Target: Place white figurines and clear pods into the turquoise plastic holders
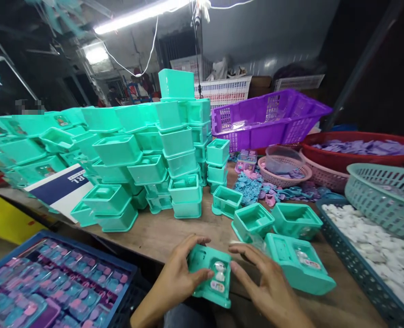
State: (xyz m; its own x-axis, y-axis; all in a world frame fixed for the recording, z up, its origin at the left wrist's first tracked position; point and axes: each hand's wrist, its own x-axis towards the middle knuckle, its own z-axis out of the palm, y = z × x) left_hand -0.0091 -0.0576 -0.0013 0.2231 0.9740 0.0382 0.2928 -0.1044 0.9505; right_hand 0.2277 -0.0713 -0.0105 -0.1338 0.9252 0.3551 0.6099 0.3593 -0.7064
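Note:
Both of my hands hold one teal plastic toy box [211, 274] at the near edge of the wooden table [161, 234]. My left hand [179, 275] grips its left side, thumb on the front face. My right hand [268, 284] touches its right edge with fingertips beside a small white part on the box front. A second teal box [299, 264] with a sticker lies on its side just to the right. Two open teal boxes [253, 222] [295, 220] sit behind it.
A large stack of teal boxes [147, 159] fills the table's left and middle. A purple basket [266, 116], pink baskets [283, 168], a red basin [359, 152], a teal basket [382, 196] and a tray of white pieces [375, 250] stand right. A blue crate [54, 282] of purple parts sits lower left.

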